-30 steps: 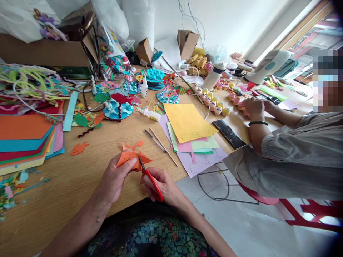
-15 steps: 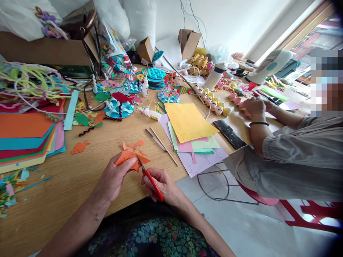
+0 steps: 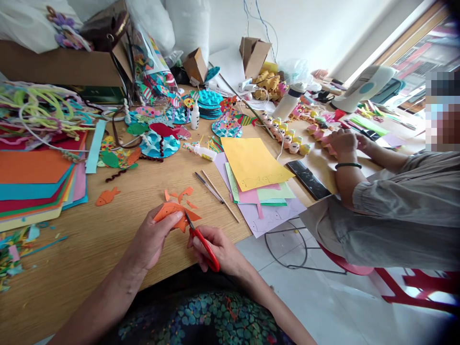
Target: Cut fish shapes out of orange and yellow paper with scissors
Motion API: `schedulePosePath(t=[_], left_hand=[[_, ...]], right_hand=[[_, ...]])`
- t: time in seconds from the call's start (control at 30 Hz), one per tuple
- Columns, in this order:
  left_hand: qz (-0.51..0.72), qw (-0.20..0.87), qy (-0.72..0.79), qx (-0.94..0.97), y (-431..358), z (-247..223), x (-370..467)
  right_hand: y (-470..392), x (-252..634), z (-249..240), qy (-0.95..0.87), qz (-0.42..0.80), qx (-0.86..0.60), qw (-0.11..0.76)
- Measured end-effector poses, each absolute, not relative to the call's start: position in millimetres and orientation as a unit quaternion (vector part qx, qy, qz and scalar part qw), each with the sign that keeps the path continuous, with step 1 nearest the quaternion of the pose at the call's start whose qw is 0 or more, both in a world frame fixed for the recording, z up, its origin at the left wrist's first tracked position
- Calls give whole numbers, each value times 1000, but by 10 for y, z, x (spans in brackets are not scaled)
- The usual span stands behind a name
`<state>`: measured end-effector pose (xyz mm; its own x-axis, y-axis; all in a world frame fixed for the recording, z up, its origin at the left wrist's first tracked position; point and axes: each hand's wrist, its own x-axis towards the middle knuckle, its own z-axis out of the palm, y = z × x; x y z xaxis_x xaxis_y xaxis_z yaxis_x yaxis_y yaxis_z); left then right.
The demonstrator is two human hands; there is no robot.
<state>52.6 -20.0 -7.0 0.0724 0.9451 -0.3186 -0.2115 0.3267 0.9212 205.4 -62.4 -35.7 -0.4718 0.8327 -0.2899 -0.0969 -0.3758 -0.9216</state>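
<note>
Between the thumb and fingers of my left hand [image 3: 154, 237] is an orange paper fish [image 3: 168, 209], partly cut out, with its tail end pointing right. My right hand [image 3: 215, 247] grips red-handled scissors [image 3: 206, 250], and their blades meet the paper near the tail. Just beyond lie orange paper scraps [image 3: 185, 192]. A finished-looking orange fish cutout [image 3: 107, 196] rests on the table to the left. Right of the scraps are a thin wooden stick [image 3: 224, 201] and a grey pen-like tool [image 3: 209, 188].
Coloured sheets are stacked at left [image 3: 32, 167], with paper clippings [image 3: 14, 254] below. A yellow sheet [image 3: 255, 160] tops papers at right, beside a dark phone [image 3: 308, 179]. Fish decorations [image 3: 160, 143] and a glue bottle [image 3: 204, 153] stand further back. A co-worker's hands [image 3: 343, 143] work at right.
The scissors and my right hand have shifted very slightly, and a strip of orange paper above the fish no longer shows. My left hand stays nearly still.
</note>
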Motion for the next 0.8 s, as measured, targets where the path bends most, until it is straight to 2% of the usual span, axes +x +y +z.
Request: schedulePosePath(t=[0.8], left_hand=[[437, 627, 518, 385, -208, -41, 533]], right_hand=[[-644, 2083, -387, -464, 715, -406, 331]])
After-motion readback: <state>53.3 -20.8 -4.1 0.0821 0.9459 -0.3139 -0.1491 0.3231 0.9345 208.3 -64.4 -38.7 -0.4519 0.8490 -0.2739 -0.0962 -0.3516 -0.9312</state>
